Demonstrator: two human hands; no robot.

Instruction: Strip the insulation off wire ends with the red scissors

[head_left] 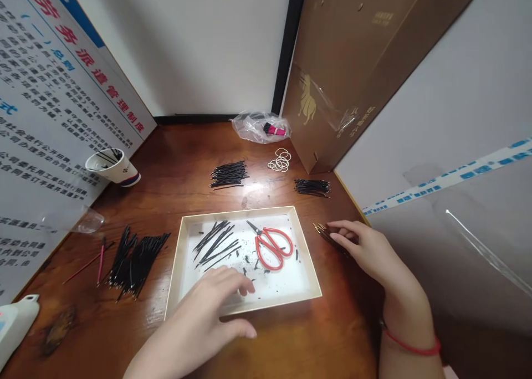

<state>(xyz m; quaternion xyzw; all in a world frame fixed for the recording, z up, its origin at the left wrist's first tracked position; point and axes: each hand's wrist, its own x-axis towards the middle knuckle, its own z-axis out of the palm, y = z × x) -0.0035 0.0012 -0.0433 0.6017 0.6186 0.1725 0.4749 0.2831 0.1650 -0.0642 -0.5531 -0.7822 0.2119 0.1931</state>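
My left hand (pixel 211 301) lies over the front of a shallow cream-rimmed tray (pixel 236 211), its fingertips among small black snippets (pixel 249 261) on the white floor. Several loose black wires (pixel 216 243) lie in the tray, left of red-handled scissors (pixel 272 247). Neither is in my left hand. Beyond the tray's right side, my right hand (pixel 366 249) grips a bundle of black wires (pixel 326 235) with metal-tipped ends, low over the wooden table (pixel 266 152). My fingers partly hide the bundle. A red cord circles my right wrist.
Several piles of black wires (pixel 229 174) lie around the tray, with rubber bands (pixel 280 161) and a plastic bag (pixel 260 127) holding pink-tipped wires behind. A paper cup (pixel 113 167) lies tipped at left beside a printed notice board (pixel 62 85). A brown cardboard sheet (pixel 349 74) leans at back right.
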